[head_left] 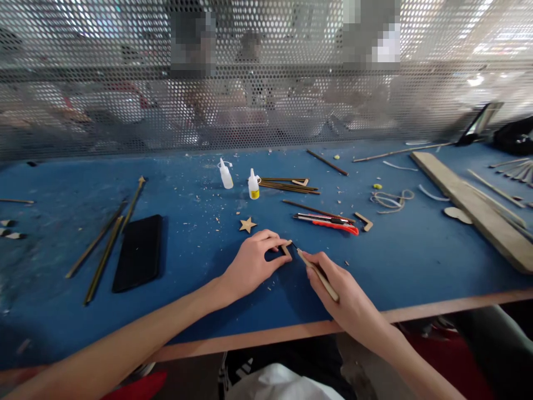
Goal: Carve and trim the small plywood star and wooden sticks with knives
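Observation:
My left hand (252,264) is closed on a small angled wooden piece (286,251), pinching it between thumb and fingers just above the blue tabletop. In my right hand (343,291) is a slim tool with a pale wooden handle (320,275), held like a pen. Its thin dark tip reaches to the edge of the wooden piece; whether it touches cannot be made out. A small wooden star (247,224) lies beyond my left hand. Farther right rest a red utility knife (328,221) and another angled wooden piece (365,222).
Two small white glue bottles (254,186) stand at the middle, with thin brown sticks (291,188) beside them. A black phone (138,253) and longer sticks (104,260) lie left. A wooden board (470,205) and string (391,200) are right. Perforated metal mesh (266,111) borders the back.

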Available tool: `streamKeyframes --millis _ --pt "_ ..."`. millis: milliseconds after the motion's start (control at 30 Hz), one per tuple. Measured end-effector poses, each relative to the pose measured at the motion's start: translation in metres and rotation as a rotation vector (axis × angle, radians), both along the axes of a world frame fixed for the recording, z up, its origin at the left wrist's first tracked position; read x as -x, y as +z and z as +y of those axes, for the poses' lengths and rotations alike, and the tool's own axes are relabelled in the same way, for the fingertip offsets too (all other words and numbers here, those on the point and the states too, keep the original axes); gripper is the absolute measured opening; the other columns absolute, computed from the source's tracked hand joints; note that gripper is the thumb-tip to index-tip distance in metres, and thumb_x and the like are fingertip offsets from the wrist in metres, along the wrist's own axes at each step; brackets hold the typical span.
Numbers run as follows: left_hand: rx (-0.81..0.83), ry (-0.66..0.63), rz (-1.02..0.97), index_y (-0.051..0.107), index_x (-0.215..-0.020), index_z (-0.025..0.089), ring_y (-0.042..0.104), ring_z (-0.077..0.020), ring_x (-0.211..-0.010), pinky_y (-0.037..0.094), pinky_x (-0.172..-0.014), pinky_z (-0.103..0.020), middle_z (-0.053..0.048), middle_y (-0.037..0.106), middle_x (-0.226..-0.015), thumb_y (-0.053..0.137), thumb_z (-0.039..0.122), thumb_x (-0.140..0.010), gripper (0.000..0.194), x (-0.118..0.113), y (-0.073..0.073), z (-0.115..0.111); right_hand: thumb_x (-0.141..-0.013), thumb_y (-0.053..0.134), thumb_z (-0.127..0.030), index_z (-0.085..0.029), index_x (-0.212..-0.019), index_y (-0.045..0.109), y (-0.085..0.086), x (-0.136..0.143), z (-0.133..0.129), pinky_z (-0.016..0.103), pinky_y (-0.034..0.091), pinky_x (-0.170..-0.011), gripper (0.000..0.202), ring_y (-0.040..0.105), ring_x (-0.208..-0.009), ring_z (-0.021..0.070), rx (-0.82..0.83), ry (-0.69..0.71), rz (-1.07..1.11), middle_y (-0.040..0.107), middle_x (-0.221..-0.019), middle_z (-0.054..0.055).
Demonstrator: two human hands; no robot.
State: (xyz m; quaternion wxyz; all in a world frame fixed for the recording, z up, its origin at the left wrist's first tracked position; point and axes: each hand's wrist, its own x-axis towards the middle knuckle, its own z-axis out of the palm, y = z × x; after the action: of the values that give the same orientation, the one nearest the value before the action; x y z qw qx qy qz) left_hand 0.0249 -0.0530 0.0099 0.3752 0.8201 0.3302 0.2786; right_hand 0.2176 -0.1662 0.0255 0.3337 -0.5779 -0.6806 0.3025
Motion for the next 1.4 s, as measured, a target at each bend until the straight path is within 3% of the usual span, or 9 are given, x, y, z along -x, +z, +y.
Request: streamKeyframes --millis 233,367,467,567,867,1200,1400 --pt "-0.041 0.012 0.005 0.074 -0.113 0.021 0.066 -0.0163 -0.084 0.055 -0.085 -0.032 -0.005 0.068 -0.108 0.077 0.025 -0.086 0.028 0.000 -0.002 0.000 -0.104 0.040 -0.024 -0.022 -0.130 0.051 -0.009 0.008 0.002 0.036 0.050 -0.090 0.028 0.064 -0.106 0.0231 -0.115 -0.002 -0.184 0.064 -0.112 0.012" --pt "-0.018 0.031 0.003 0.073 -0.114 0.021 0.066 -0.0163 -0.085 0.055 -0.084 -0.031 -0.004 0.068 -0.107 0.077 0.025 -0.086 0.029 0.000 -0.001 -0.002 -0.103 0.042 -0.025 -0.021 -0.125 0.053 -0.008 0.008 0.005 0.034 0.049 -0.090 0.024 0.065 -0.104 0.0220 -0.116 -0.060 -0.126 0.066 -0.112 0.011" --pt "0.032 0.022 0.005 0.074 -0.114 0.022 0.067 -0.0157 -0.084 0.055 -0.086 -0.031 -0.004 0.068 -0.109 0.078 0.028 -0.085 0.030 -0.001 0.000 -0.002 -0.103 0.044 -0.030 -0.021 -0.117 0.055 -0.002 0.005 0.003 0.027 0.051 -0.078 0.020 0.066 -0.084 0.0175 -0.029 -0.135 -0.019 0.068 -0.094 0.005" --pt "0.034 0.032 -0.008 0.073 -0.114 0.022 0.067 -0.0160 -0.083 0.056 -0.085 -0.031 -0.004 0.068 -0.109 0.078 0.027 -0.085 0.030 0.000 0.001 -0.002 -0.102 0.045 -0.032 -0.020 -0.112 0.055 0.003 0.003 0.000 0.025 0.048 -0.068 0.019 0.062 -0.070 0.0151 0.006 -0.123 0.041 0.066 -0.081 0.002" --pt "0.001 0.018 0.029 0.074 -0.116 0.024 0.065 -0.0147 -0.083 0.055 -0.087 -0.031 -0.004 0.067 -0.110 0.075 0.026 -0.087 0.028 0.000 0.005 -0.003 -0.102 0.046 -0.032 -0.020 -0.114 0.055 0.003 0.000 -0.002 0.025 0.048 -0.078 0.019 0.064 -0.083 0.0153 0.050 -0.067 0.066 0.069 -0.094 0.004" --pt "0.031 0.017 0.007 0.072 -0.109 0.018 0.066 -0.0175 -0.086 0.055 -0.086 -0.032 -0.006 0.069 -0.106 0.079 0.024 -0.084 0.027 -0.002 0.008 -0.002 -0.104 0.041 -0.027 -0.021 -0.118 0.053 0.003 -0.001 0.000 0.032 0.048 -0.091 0.019 0.064 -0.109 0.0209 -0.037 0.029 -0.027 0.066 -0.117 0.012" --pt "0.006 0.028 0.009 0.071 -0.109 0.018 0.066 -0.0184 -0.087 0.055 -0.085 -0.033 -0.006 0.068 -0.104 0.077 0.024 -0.085 0.026 -0.002 0.004 -0.003 -0.105 0.040 -0.026 -0.022 -0.123 0.051 -0.003 0.004 -0.001 0.035 0.050 -0.092 0.022 0.065 -0.107 0.0216 -0.071 -0.002 -0.064 0.066 -0.113 0.012"
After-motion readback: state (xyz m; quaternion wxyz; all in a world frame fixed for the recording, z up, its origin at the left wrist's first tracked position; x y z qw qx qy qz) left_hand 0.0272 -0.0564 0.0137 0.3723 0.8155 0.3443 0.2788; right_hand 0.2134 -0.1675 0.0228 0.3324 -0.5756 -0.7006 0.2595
